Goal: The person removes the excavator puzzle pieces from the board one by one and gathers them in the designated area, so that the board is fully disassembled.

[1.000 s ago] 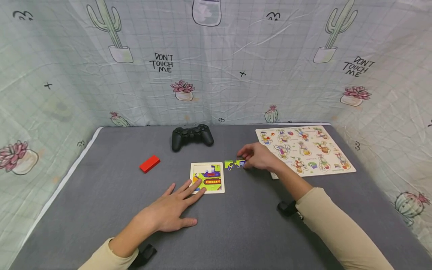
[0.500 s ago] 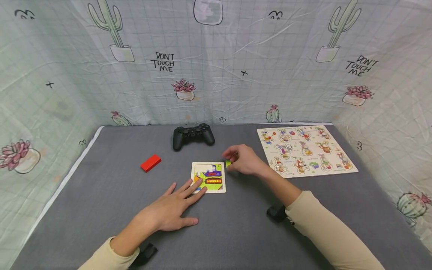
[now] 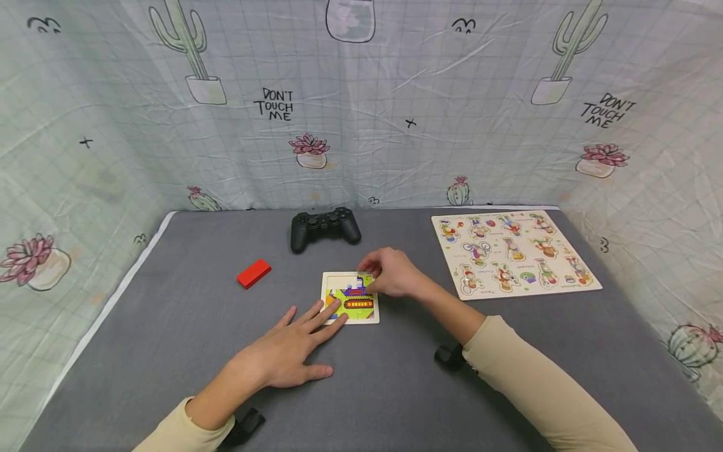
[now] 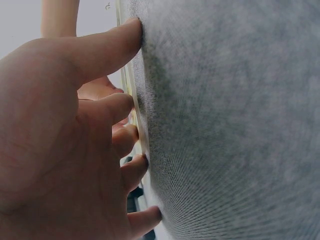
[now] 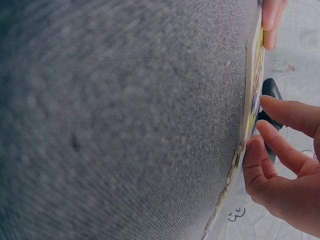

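Observation:
A small square puzzle [image 3: 358,304] with a bulldozer picture lies in a pale tray; part of its upper area is bare. My left hand [image 3: 288,355] is spread flat on the table, two fingertips resting on the puzzle's lower left. At the upper right corner, my right hand [image 3: 392,273] has its thumb and index finger over a green puzzle piece [image 3: 368,280]. In the right wrist view, its thumb [image 5: 287,112] and index fingertips stand apart, close over the puzzle surface, with nothing visible lifted between them. The loose pieces right of the tray are hidden behind this hand in the head view.
A black game controller [image 3: 324,229] lies behind the puzzle. To the left is a red block [image 3: 254,274]. A large pale board with cartoon figures [image 3: 514,254] lies at the back right. Patterned cloth [image 3: 361,125] hangs around the grey table [image 3: 395,389].
My right hand has moved left from the loose puzzle pieces to the puzzle's upper right corner. The left hand has stayed in place.

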The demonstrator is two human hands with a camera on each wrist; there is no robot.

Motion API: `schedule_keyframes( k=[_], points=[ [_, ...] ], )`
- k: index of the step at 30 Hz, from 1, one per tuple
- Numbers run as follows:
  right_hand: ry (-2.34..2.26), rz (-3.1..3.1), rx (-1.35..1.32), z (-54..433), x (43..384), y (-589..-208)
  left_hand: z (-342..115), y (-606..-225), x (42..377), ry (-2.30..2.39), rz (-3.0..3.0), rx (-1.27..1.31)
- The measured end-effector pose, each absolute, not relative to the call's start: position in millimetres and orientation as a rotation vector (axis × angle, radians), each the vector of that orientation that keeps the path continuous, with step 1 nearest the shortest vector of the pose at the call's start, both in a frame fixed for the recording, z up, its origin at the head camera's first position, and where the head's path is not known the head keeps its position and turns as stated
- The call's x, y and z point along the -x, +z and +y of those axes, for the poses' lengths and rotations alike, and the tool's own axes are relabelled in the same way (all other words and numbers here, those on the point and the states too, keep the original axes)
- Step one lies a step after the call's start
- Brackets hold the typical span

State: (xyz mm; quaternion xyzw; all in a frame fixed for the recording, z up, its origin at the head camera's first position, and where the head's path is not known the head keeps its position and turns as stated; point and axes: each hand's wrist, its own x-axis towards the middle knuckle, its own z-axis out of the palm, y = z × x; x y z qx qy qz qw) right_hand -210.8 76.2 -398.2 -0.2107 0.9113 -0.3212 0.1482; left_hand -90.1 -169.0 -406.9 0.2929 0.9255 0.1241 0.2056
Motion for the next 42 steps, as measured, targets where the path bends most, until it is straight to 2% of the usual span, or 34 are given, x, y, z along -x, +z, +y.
schedule_keyframes(
  k=[42],
  points=[
    [-0.799,2.697,0.635,66.0,206.9,-397.2,-168.8,-406.6,87.9,0.33,2.586,-0.807]
  ],
)
